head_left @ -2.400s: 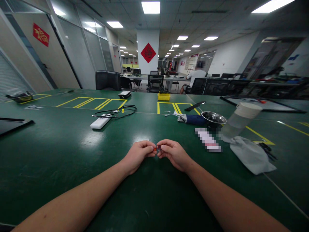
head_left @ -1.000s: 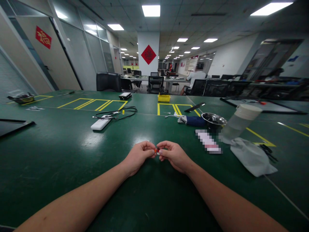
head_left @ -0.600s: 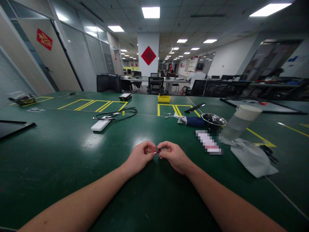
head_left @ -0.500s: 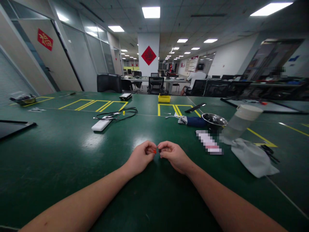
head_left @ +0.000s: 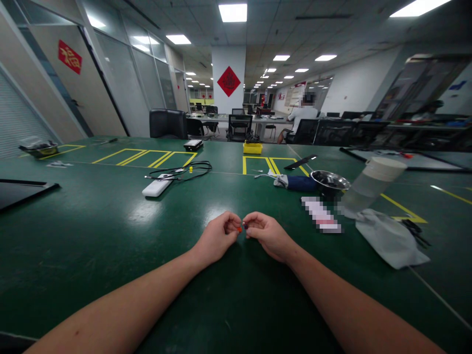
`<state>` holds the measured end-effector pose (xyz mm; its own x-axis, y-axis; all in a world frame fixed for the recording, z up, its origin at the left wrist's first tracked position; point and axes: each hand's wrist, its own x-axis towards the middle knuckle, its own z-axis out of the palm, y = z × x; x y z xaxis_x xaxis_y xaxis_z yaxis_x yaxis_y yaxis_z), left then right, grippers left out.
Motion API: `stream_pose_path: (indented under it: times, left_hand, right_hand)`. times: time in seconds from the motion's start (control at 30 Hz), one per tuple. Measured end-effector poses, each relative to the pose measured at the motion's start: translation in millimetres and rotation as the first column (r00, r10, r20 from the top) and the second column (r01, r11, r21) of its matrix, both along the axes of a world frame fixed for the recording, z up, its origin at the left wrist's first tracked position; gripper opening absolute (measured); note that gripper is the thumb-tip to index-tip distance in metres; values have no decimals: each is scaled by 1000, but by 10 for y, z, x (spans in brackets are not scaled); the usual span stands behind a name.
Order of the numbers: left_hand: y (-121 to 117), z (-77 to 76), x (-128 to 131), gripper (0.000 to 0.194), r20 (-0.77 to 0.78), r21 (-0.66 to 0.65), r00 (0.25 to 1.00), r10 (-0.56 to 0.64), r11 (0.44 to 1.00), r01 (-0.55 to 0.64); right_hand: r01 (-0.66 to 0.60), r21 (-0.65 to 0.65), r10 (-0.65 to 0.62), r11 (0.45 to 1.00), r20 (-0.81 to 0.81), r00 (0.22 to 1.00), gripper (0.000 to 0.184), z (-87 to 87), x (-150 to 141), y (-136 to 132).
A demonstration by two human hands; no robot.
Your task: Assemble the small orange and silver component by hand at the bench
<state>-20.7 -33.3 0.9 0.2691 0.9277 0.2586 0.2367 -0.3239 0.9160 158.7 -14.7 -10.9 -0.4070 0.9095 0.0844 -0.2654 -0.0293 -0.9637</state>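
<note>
My left hand (head_left: pixel 217 237) pinches a small orange piece (head_left: pixel 239 229) between thumb and fingers. Facing it, my right hand (head_left: pixel 270 238) is closed on a small dark purple piece (head_left: pixel 246 225). Both pieces are too small to tell their kind, and the fingers hide part of each. The fingertips of the two hands nearly meet above the green table (head_left: pixel 177 295). Whether the two pieces touch, I cannot tell.
Right of my hands lie a blurred pink-white flat object (head_left: pixel 321 215), a pale cloth bag (head_left: pixel 391 241), a translucent bottle (head_left: pixel 370 189), a metal bowl (head_left: pixel 330 182) and a navy umbrella-like roll (head_left: pixel 300 183). A white power bank (head_left: pixel 158 186) with a black cable lies left. A yellow box (head_left: pixel 252 147) stands farther back.
The view has shifted slightly. Both hands stay nearly in place, still holding the small pieces, and more of the purple piece shows between the right fingertips.
</note>
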Motion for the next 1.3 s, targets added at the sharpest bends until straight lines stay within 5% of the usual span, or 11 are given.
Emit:
stream_pose_path:
  times: [1.03,1.3]
  left_hand:
    - [-24,70,-10,21,-65,-1,997,31,1000,-31]
    - [6,65,-21,16,266,-269,963,41,962,33]
  right_hand:
    - [-16,19,15,1000,19,1000,24,-9,8,2]
    - [-3,-22,3,1000,6,1000,18,38,18,-10]
